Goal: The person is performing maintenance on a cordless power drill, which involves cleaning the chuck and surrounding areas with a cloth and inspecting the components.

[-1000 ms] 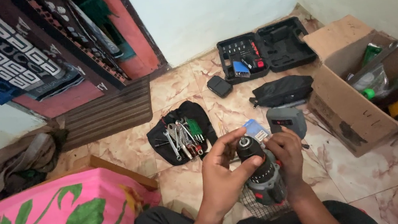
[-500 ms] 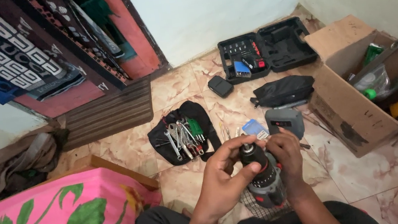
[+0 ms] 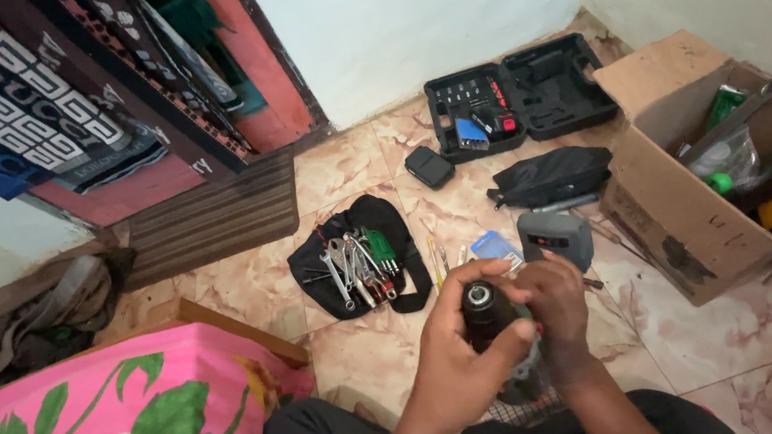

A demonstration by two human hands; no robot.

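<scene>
- Left hand point(image 3: 458, 360) is wrapping closed around the black-and-grey cordless drill's point(image 3: 492, 317) chuck; right hand point(image 3: 554, 309) is gripping its body, above the lap.
- Black pouch of wrenches point(image 3: 356, 255), grey battery block point(image 3: 555, 235) and brown cardboard box point(image 3: 689, 209) are crowding the tiled floor point(image 3: 714, 334) ahead.

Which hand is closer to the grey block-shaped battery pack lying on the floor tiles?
Right. The right hand sits just below the grey block-shaped battery pack, nearly overlapping it in view. The left hand, wrapped around the black drill chuck, lies farther down-left.
</scene>
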